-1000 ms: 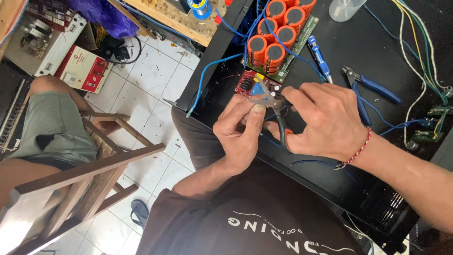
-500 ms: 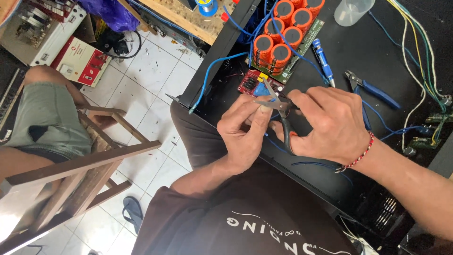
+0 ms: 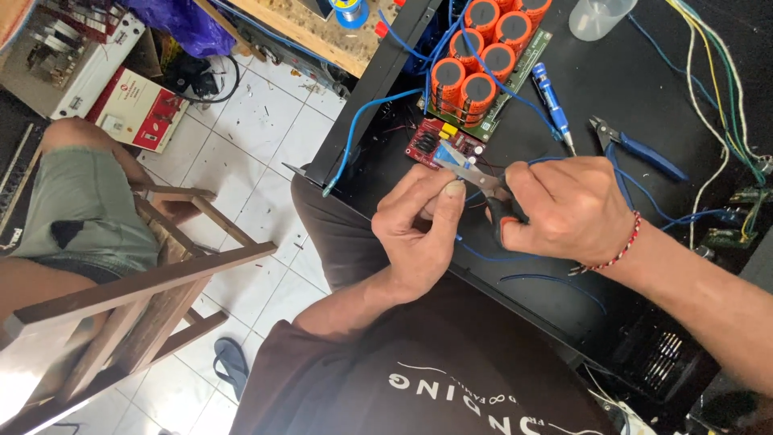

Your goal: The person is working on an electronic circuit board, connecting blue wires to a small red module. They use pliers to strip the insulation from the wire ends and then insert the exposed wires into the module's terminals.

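Note:
My right hand grips black-handled pliers, whose metal jaws point left toward a small red circuit board. My left hand sits just left of the jaws, thumb and fingers pinched at the tip of a thin blue wire beside the pliers' nose. Both hands hover over the black metal chassis. Behind the red board stands a green board with several orange capacitors.
A blue screwdriver and blue-handled cutters lie on the chassis to the right. Yellow, green and white wires run along the far right. A wooden chair and another seated person's leg are at left over a tiled floor.
The view has shifted slightly; the hands stay together at the red board, with the pliers still held and the left fingers still pinched at the wire.

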